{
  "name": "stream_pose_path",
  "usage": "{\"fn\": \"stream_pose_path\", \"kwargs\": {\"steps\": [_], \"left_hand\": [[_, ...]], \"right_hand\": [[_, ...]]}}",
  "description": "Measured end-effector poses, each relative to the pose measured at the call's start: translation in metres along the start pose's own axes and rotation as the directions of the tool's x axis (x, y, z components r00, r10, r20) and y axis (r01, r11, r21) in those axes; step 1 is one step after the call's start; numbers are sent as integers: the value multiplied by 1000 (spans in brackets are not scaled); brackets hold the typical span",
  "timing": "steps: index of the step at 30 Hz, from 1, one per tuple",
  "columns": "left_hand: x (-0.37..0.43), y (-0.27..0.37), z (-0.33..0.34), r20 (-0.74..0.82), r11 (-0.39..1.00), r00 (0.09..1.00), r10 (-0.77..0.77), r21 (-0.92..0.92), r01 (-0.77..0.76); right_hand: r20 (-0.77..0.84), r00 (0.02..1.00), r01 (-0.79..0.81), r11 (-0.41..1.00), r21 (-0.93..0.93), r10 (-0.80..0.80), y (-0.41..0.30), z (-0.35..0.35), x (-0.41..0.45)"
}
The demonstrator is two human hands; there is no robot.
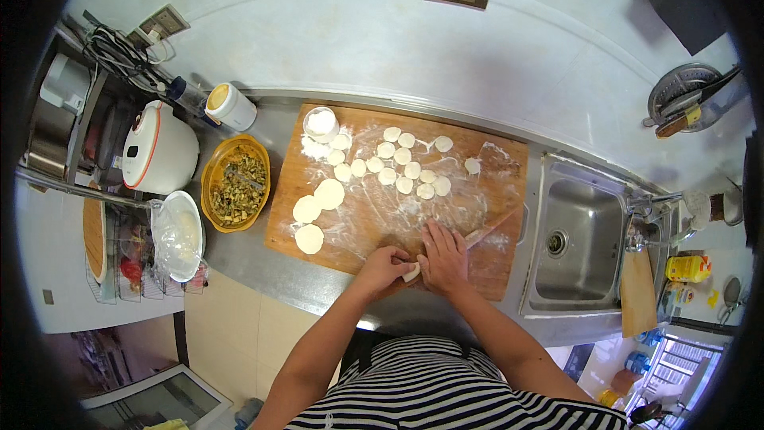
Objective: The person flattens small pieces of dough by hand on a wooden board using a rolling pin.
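Note:
Near the front edge of the floured wooden board (pixel 364 215), my left hand (pixel 387 270) pinches the edge of a dough piece (pixel 412 273). My right hand (pixel 444 257) lies palm down over a wooden rolling pin (pixel 492 228), beside that dough. The pin's far end sticks out to the right past my fingers, and its near part is hidden under my palm. Rolled dough rounds (pixel 309 239) lie at the board's left side. Several small flattened dough discs (pixel 387 176) are spread over its back and middle. A white tub of flour (pixel 321 124) stands at the back left corner.
Left of the board is a yellow bowl of chopped filling (pixel 239 191) with a utensil in it. A plastic-covered white bowl (pixel 178 236), a white rice cooker (pixel 161 146) and a white canister (pixel 231 106) stand further left. A steel sink (pixel 579 239) borders the right.

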State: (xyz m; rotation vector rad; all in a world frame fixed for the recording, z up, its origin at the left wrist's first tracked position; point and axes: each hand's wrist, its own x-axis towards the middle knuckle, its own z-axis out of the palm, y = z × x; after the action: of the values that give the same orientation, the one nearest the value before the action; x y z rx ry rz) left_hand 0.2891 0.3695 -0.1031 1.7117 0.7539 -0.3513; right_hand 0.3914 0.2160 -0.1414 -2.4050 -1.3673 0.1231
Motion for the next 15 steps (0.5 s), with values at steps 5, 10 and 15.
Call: {"fn": "stream_pose_path", "kwargs": {"steps": [5, 10, 15], "left_hand": [[5, -22, 3, 29, 987, 999, 44, -153, -39], [20, -40, 7, -264, 973, 947, 185, -86, -214], [37, -41, -5, -512, 921, 839, 181, -211, -328]], "right_hand": [[-57, 998, 27, 999, 37, -25, 2, 1, -6], [-43, 998, 44, 998, 48, -42, 10, 7, -22], [-36, 995, 91, 996, 23, -90, 14, 4, -31]]}}
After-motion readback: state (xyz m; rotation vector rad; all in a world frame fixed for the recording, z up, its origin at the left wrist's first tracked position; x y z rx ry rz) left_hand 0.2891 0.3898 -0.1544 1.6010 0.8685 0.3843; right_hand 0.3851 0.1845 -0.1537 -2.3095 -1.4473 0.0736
